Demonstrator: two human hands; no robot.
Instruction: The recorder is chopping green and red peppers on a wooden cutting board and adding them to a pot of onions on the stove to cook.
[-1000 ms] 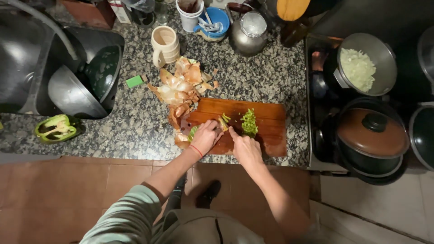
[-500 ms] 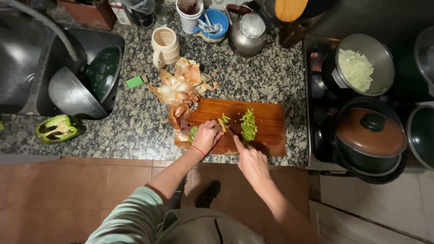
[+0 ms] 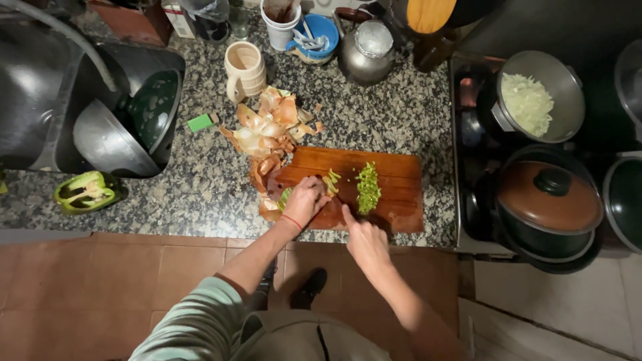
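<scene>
Head view: left hand (image 3: 304,200) pins green pepper strips (image 3: 330,182) on cutting board (image 3: 394,200).
Right hand (image 3: 364,244): clenched on a knife.
Risk: blade may nick the nearby left fingers.

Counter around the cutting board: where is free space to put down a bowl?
Bare granite lies between the green pepper half and the cutting board, and between board and kettle. Onion skins crowd the board's left corner, beside the left hand.

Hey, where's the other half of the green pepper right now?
The halved green pepper lies cut side up at the far left of the granite counter, just below the sink.
</scene>
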